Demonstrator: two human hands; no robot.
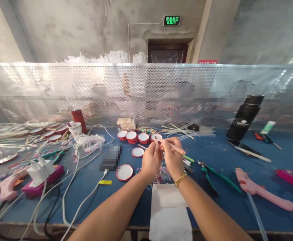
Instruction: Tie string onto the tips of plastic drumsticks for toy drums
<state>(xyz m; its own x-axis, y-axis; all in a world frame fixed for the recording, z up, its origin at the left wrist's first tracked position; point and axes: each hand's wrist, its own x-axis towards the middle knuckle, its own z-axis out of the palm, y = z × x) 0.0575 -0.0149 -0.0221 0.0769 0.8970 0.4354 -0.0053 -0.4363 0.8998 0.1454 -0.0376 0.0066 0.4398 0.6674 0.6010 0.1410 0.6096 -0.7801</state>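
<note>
My left hand (150, 158) and my right hand (172, 157) meet above the blue table (224, 160), fingertips together. Between them I hold a thin pale wooden stick (174, 147); its long end juts out to the right of my right hand, and a short end shows above my left fingers. A gold bracelet (180, 179) sits on my right wrist. Under my hands lies a heap of coloured rubber bands (161, 174). Several small round red-rimmed drum pieces (132, 136) stand just beyond my hands.
Green-handled pliers (213, 175) and a pink glue gun (258, 190) lie to the right, a black bottle (244, 117) behind them. White paper (168, 211) lies at the near edge. Cables, a white plug on a pink box (42, 175), and another glue gun (5, 187) crowd the left. A perforated metal screen (146, 90) backs the table.
</note>
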